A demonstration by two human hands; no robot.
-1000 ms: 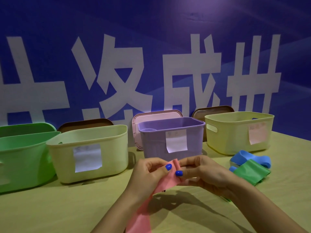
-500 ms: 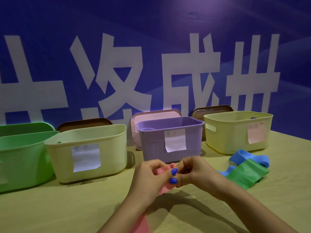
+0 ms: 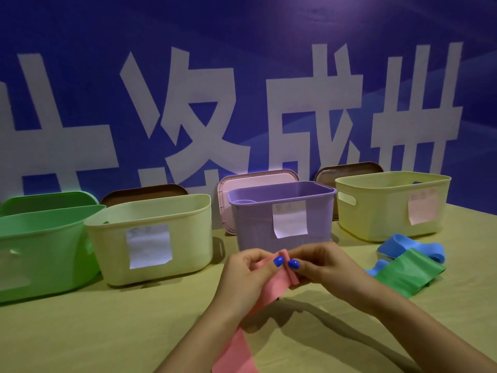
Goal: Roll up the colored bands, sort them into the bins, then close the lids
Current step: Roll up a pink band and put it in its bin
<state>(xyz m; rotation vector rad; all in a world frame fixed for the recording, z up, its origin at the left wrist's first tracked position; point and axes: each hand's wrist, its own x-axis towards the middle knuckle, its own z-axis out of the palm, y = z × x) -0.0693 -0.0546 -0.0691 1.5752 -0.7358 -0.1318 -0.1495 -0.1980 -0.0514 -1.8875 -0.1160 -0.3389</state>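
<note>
Right now my fingers (image 3: 281, 262) are pinching the far end of the pink band (image 3: 271, 285), both thumbs pressed on top of a small fold that I take to be the very start of the roll. My left hand (image 3: 248, 275) curls round the band's left edge and my right hand (image 3: 322, 267) grips the right edge, the two thumbs almost touching. From there the pink band runs down toward me, under my left wrist and off the near edge of view, so nearly all of its length is unrolled.

So the step in hand is the rolling, barely begun. Next, I judge, I need to keep turning that first fold over on itself, tight and square, feeding the slack up evenly so the roll doesn't skew to one side.

Further out on the counter (image 3: 107, 332), to the right, a green band (image 3: 406, 273) lies over a blue band (image 3: 411, 246), both waiting flat. Along the far side stand the open bins: green bin (image 3: 40, 251), pale yellow bin (image 3: 188, 238), purple bin (image 3: 317, 211), and another yellow bin (image 3: 382, 208) far right. Lids lean behind them, none closed. The paper labels are too blurred to read, so I cannot tell which bin takes pink.
</note>
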